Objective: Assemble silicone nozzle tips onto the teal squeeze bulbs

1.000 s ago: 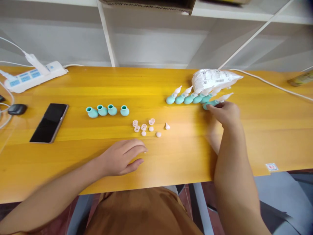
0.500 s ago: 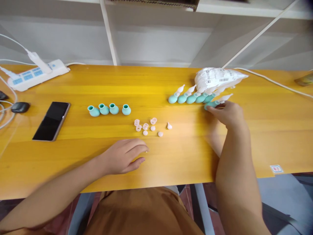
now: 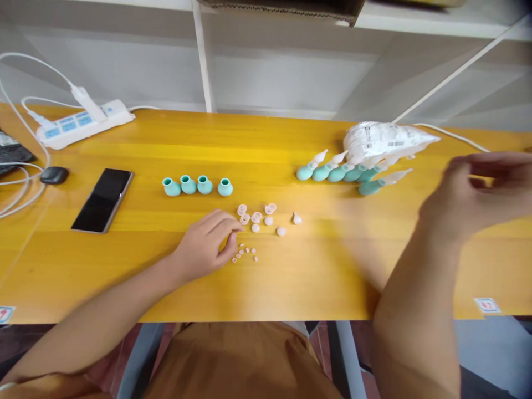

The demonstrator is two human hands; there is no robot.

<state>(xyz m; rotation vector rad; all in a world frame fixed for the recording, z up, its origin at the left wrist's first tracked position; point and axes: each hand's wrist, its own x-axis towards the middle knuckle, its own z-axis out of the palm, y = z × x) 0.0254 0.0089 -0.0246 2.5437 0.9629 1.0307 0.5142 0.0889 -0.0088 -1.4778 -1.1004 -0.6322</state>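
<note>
Tabletop front edge, wide gap between hands

Power strip, black phone, cables, chair

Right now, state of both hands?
Left hand: open, fingers loosely bent beside the pink rings, nothing visibly held.
Right hand: curled, blurred; whether it holds anything can't be told.

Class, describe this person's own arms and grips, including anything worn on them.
The left grip and right grip are bare, with no gloves, rings or watch visible. A brown sleeve shows high on the left arm; the right arm shows no sleeve.
</note>
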